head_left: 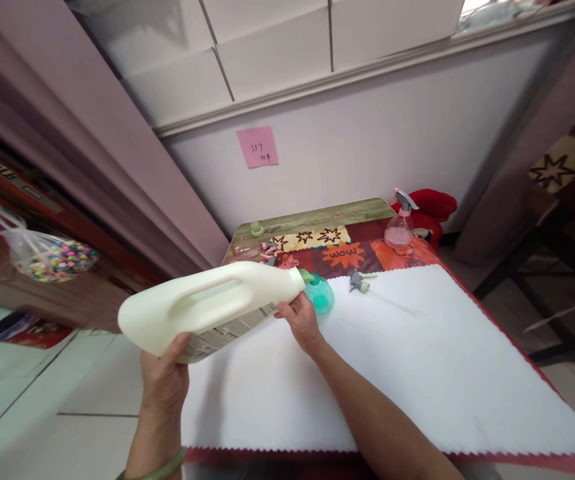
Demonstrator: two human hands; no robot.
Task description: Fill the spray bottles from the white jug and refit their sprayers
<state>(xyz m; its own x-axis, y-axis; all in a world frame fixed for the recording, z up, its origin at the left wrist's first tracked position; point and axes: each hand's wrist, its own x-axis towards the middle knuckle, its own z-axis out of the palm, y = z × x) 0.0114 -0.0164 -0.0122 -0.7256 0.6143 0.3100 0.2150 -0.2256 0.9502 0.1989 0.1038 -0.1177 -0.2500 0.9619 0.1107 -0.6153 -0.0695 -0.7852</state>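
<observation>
A large cream-coloured detergent jug [217,300] is tilted nearly level, its mouth lower and to the right. My left hand [165,373] grips its base end from below. Near the neck, my right hand [300,323] holds the jug from the underside, fingers closed against it. The green spout [306,275] at the jug's mouth meets the top of a teal spray bottle [321,297] that stands without its trigger head. Whether liquid is flowing I cannot make out. A grey and green trigger head [360,282] with a thin dip tube lies right of the teal bottle.
A white cloth [392,373] covers most of the table. Behind stand a pink spray bottle [399,227] at right and a green cap [257,229] at left. A clear pink bottle [247,249] lies near the cap. A bag of coloured beads [60,260] hangs at left.
</observation>
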